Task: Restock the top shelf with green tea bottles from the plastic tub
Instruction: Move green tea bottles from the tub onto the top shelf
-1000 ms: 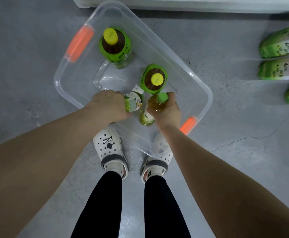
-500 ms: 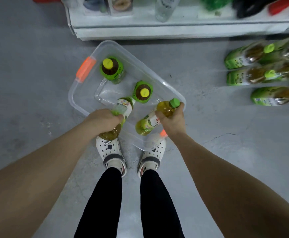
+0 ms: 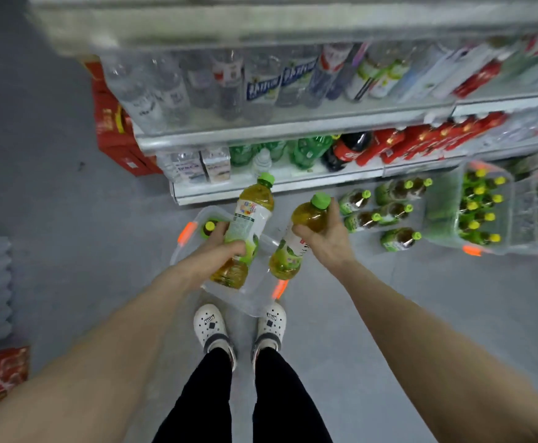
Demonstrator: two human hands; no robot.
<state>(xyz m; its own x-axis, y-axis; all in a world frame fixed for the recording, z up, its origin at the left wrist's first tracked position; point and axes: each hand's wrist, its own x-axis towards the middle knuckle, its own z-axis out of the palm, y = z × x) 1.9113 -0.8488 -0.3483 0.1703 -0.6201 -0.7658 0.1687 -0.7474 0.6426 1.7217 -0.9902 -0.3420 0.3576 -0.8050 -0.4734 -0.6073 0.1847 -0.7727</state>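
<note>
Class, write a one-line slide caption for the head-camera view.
Over the plastic tub, the left hand grips one green tea bottle and the right hand another bottle, facing stocked shelves.

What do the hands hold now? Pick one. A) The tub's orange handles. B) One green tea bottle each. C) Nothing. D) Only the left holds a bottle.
B: the left hand grips one tea bottle, and the right hand grips a second bottle.
</note>
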